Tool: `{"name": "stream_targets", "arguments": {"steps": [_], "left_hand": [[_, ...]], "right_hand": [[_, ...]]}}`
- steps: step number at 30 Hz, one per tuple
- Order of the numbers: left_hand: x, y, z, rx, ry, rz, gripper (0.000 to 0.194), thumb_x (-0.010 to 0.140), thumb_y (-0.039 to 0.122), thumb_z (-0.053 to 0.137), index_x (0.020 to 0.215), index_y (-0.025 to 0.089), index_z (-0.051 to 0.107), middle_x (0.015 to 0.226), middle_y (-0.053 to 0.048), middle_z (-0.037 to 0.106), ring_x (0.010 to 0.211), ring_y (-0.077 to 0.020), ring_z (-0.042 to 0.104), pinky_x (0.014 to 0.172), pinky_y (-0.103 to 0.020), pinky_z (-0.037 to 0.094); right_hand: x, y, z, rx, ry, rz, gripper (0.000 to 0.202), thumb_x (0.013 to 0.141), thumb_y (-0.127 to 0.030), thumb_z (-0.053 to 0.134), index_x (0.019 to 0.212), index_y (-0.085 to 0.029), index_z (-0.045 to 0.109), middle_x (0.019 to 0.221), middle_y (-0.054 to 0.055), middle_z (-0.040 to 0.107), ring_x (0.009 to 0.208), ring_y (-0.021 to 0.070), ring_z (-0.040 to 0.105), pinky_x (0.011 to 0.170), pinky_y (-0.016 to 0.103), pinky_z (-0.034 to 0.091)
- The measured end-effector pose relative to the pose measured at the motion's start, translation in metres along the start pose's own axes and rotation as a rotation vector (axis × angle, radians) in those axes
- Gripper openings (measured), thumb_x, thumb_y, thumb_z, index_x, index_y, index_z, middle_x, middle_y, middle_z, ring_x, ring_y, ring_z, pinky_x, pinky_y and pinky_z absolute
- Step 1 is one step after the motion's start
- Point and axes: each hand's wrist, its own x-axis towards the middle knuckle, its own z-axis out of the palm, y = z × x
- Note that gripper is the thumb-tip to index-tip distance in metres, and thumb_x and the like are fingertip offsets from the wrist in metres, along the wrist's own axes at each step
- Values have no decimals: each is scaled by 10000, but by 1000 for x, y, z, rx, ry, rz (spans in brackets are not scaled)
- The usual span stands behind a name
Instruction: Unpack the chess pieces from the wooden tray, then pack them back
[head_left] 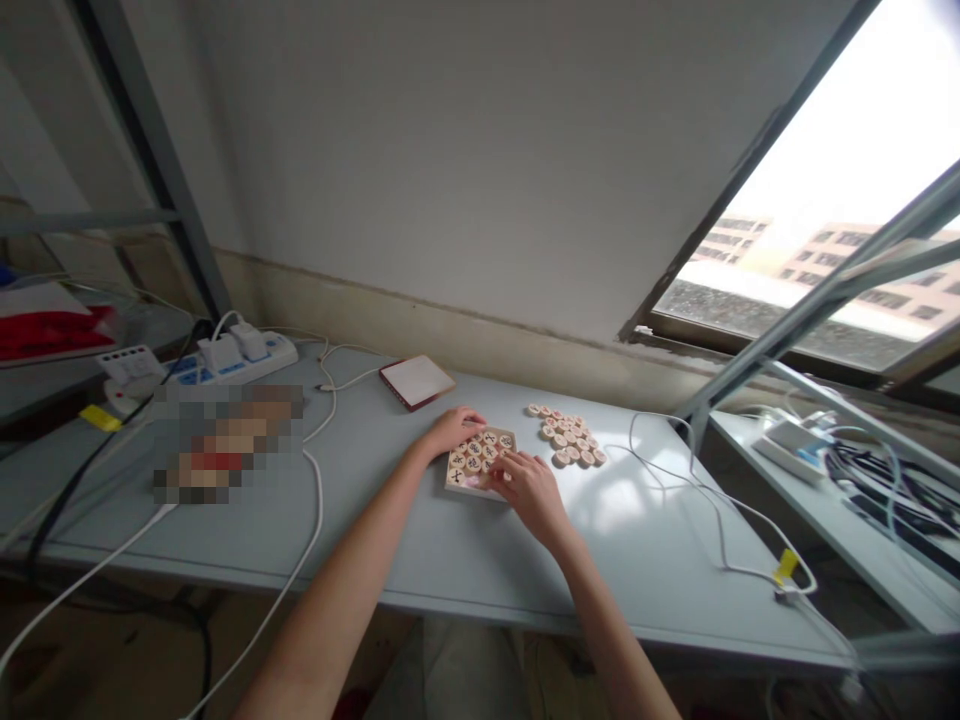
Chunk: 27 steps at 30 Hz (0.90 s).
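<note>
Two forearms (358, 570), left fingers (469, 413) at one tray (474, 491), right fingers (501, 468) bunched — both grips unclear — one disc cluster (570, 438)

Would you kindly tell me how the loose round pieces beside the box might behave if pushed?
The loose pieces look like squat discs lying flat, so they would probably slide rather than roll. Each is small, so probably light to move. Most sit close together, so pushing one may nudge its neighbours.

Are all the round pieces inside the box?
No, a cluster of round pieces lies on the table outside the box.
</note>
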Motion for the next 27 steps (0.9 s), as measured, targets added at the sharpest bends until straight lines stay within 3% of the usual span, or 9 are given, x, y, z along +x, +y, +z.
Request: {"name": "stream_targets", "arguments": {"steps": [5,10,15,22,25,27], "left_hand": [[1,-1,0,-10,1,9,266,743,326,517,887,140,641,940,-74,630,882,-174,562,827,-272,428],[1,-2,0,-3,1,17,268,738,327,522,885,138,643,938,-71,631,893,-175,558,844,-276,417],[0,-3,2,-2,12,18,267,743,306,517,915,137,633,967,-76,627,899,-177,557,844,-281,418],[-2,-2,1,-16,19,15,245,738,281,521,911,144,628,963,-77,627,901,-176,556,839,-281,424],[-2,-2,0,-22,16,20,242,739,276,511,906,147,630,963,-77,626,909,-176,553,851,-285,419],[-1,-2,0,-19,5,18,237,731,263,511,900,149,631,961,-75,626,918,-177,550,858,-288,415]], "right_hand": [[7,-9,-1,18,58,-20,174,803,-384,527,792,-223,589,805,-4,630,793,134,544,696,265,282],[4,-13,-3,55,-3,-48,132,818,-336,519,770,-230,581,779,-21,630,810,138,535,712,272,270],[-8,-12,-8,14,-32,-78,170,869,-282,425,822,-237,582,884,9,618,875,159,514,722,289,273],[-21,-18,-9,-33,-50,-98,140,851,-313,453,916,-265,568,998,22,589,968,191,473,756,310,290],[-17,-5,-8,-71,5,-63,188,875,-305,393,925,-267,571,1009,23,580,940,178,481,759,310,297],[-8,18,-7,-121,99,42,235,887,-309,345,951,-259,565,1040,33,567,945,179,480,783,321,303]]}}
